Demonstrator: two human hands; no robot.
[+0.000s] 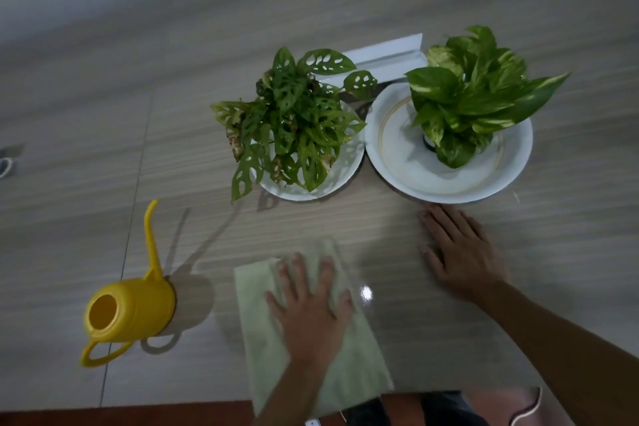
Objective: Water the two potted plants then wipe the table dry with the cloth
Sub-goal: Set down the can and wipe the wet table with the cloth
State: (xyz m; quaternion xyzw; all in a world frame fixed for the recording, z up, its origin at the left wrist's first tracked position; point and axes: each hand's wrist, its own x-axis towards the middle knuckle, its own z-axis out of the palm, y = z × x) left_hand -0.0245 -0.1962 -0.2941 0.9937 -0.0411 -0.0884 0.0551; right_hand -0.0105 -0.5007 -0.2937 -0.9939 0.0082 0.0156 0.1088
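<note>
Two potted plants stand on white plates at the table's middle: a holed-leaf plant (290, 121) on the left plate (345, 173) and a variegated pothos (473, 93) on the right plate (397, 156). A pale green cloth (345, 367) lies flat near the front edge. My left hand (311, 304) presses flat on the cloth with fingers spread. My right hand (460, 249) rests flat on the bare table just in front of the right plate, holding nothing. A yellow watering can (131, 308) stands to the left of the cloth, spout pointing away.
A white angled card or box (387, 55) lies behind the plants. A seam line (138, 190) runs across the wood-grain table. The table's front edge (121, 408) is close to me. A glossy spot (366, 293) shines right of the cloth.
</note>
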